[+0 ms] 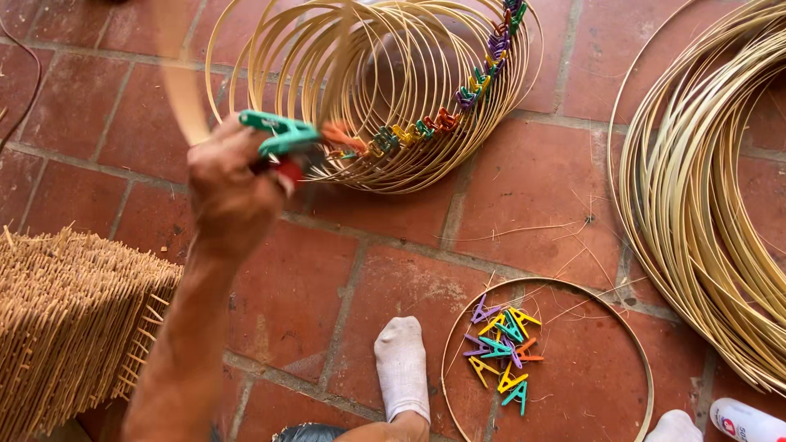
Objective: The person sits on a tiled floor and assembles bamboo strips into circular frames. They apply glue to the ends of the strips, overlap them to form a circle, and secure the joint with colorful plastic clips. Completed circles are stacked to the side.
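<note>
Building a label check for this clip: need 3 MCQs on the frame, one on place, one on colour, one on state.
1. Where does the loose pile of small coloured plastic clips lie?
A. Inside the single bamboo hoop lying flat on the floor
B. On the woven bamboo mat
C. Under the foot

2. What colour is the plastic clip in the raised hand?
A. Purple
B. Green
C. Yellow

3. How do the stacked thin bamboo hoops stand?
A. Loose
B. Tied with string
C. Clipped along one side

A: the hoop rings the pile. B: green at the fingers. C: a row of clips pins them.
</note>
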The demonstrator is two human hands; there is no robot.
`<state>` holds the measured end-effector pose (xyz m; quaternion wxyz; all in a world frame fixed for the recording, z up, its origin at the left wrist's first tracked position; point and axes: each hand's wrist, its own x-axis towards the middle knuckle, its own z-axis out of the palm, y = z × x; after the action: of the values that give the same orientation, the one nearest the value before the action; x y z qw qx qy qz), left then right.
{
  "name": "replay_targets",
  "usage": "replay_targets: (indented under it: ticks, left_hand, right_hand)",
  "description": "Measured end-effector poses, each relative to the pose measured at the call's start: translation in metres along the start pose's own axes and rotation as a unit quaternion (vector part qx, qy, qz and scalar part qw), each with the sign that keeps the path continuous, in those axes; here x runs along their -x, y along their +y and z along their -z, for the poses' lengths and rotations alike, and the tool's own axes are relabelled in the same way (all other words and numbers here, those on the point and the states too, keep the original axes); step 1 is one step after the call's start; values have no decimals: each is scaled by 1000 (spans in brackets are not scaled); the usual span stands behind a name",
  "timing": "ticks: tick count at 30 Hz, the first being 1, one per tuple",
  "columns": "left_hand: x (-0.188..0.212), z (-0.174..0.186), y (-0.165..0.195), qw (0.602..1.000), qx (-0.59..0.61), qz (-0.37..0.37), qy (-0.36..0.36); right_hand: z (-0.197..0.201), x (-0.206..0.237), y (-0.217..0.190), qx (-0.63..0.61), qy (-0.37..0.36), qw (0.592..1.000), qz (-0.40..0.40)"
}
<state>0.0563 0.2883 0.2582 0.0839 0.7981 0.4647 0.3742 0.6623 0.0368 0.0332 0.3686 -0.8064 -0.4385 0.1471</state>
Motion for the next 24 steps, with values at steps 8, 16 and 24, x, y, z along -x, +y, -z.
replay_targets:
  ticks: [8,16,24]
  left_hand:
    - [6,-85,-206,894,-424,41,-141]
    - [30,-109,-206,945,-296,-105,-89]
    - [70,-112,-177,930,-331,-12,-162]
  right_hand:
    - [-21,36,88,-32,-64,982,-172]
    - [-47,80,52,-274,-146,881,-355]
    - [-72,34,46,-539,82,750,-374]
